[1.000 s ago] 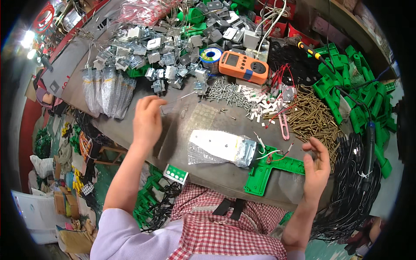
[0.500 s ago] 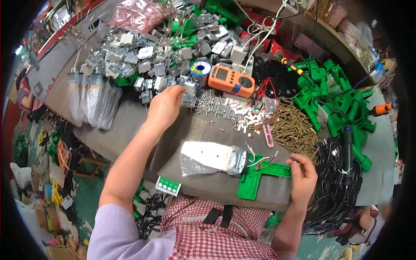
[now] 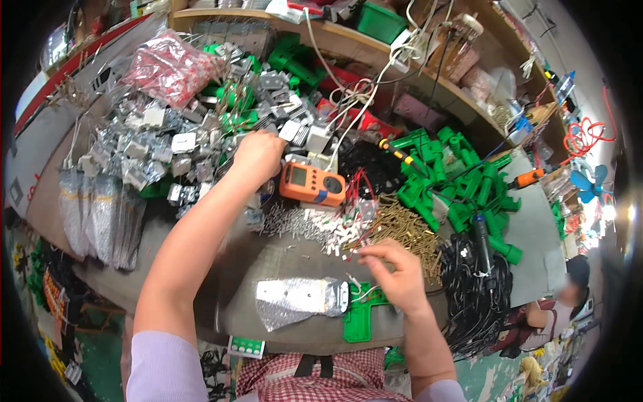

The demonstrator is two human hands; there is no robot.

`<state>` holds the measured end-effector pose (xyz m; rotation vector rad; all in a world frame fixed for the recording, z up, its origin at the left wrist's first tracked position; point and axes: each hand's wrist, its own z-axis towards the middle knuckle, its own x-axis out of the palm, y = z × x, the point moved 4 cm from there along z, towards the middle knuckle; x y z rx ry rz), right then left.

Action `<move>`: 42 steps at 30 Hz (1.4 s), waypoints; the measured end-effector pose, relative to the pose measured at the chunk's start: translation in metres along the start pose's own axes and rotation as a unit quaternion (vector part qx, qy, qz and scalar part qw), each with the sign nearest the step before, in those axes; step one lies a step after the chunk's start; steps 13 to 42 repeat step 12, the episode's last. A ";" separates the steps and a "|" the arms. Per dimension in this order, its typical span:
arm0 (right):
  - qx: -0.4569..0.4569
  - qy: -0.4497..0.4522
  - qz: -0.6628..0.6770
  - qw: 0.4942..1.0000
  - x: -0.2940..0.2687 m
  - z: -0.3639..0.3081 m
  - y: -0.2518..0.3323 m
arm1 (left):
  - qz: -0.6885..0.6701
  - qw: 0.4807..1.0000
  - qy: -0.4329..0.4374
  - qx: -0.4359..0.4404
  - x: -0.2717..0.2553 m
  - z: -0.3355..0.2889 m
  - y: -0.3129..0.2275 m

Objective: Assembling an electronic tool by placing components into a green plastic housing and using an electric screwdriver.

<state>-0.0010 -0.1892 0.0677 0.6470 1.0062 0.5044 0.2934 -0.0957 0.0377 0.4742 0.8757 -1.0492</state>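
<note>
Your left hand (image 3: pixel 258 155) is stretched far forward, resting on the heap of small grey metal brackets (image 3: pixel 167 154) at the back of the bench; its fingers curl down into the pile, and you cannot tell whether they grip a piece. Just to its right lies the orange handheld meter with a grey screen (image 3: pixel 312 183), close enough to crowd that wrist. Your right hand (image 3: pixel 396 275) hovers near the front, thumb and forefinger pinched narrow over the scatter of small white plastic connectors (image 3: pixel 335 236); whether anything sits between them is too small to tell. Under it lies the flat green plastic plate (image 3: pixel 358 319) with thin wires, touching the clear plastic bag of silvery parts (image 3: pixel 295 301) on its left; both lie near the bench's front edge (image 3: pixel 295 345). Brass-coloured screws (image 3: pixel 402 231) pile just beyond your right hand; black cable bundles (image 3: pixel 472 288) close off the right side; the only open grey surface is the patch between your arms.
</note>
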 end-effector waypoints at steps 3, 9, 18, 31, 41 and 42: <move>-0.016 0.027 -0.026 0.999 0.004 0.007 0.008 | 0.125 0.975 0.177 -0.046 0.027 0.013 0.015; 0.036 -0.001 -0.041 0.999 -0.010 0.015 0.005 | -0.174 0.980 0.006 -0.098 0.003 0.013 0.010; 0.051 -0.038 -0.042 0.997 -0.013 0.032 0.008 | -0.565 0.802 0.048 -0.188 -0.006 0.002 -0.003; 0.051 -0.038 -0.042 0.997 -0.013 0.032 0.008 | -0.565 0.802 0.048 -0.188 -0.006 0.002 -0.003; 0.051 -0.038 -0.042 0.997 -0.013 0.032 0.008 | -0.565 0.802 0.048 -0.188 -0.006 0.002 -0.003; 0.051 -0.038 -0.042 0.997 -0.013 0.032 0.008 | -0.565 0.802 0.048 -0.188 -0.006 0.002 -0.003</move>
